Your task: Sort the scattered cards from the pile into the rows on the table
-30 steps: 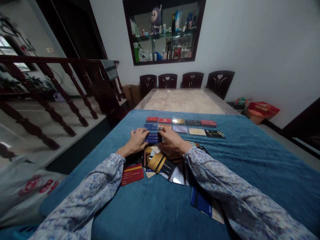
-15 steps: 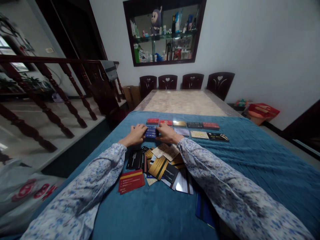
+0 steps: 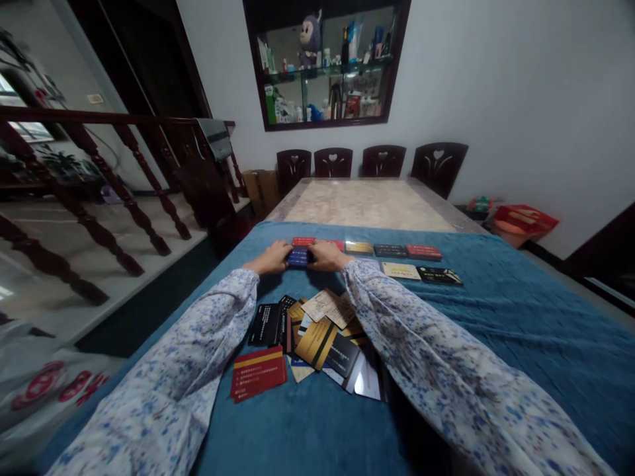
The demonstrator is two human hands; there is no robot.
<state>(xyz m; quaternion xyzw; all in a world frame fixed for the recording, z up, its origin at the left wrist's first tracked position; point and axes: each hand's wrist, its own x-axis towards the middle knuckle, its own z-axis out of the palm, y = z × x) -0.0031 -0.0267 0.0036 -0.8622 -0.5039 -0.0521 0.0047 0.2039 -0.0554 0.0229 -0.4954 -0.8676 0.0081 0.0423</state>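
My left hand (image 3: pixel 272 258) and my right hand (image 3: pixel 327 256) grip a small stack of blue cards (image 3: pixel 298 256) from its two sides, fingers closed at its edges. The stack is low over the blue cloth, just in front of a red card pile (image 3: pixel 303 242); I cannot tell whether it touches the cloth. To its right in the back row are a gold pile (image 3: pixel 359 248), a dark pile (image 3: pixel 390 250) and another red pile (image 3: pixel 423 252). A cream card (image 3: pixel 401 270) and a black card pile (image 3: pixel 440 275) lie in the nearer row. My right hand partly hides a pale card.
Between my forearms lies a loose heap of cards, with a gold card (image 3: pixel 316 344) on it and red cards (image 3: pixel 258 372) at its left. Blue cloth (image 3: pixel 278 436) covers the near table; the bare stone top (image 3: pixel 370 201) lies beyond. Chairs (image 3: pixel 383 161) stand at the far end.
Both hands have moved slightly away from me with the blue cards, closer to the red pile behind. My right forearm now covers the blue cards near the front edge.
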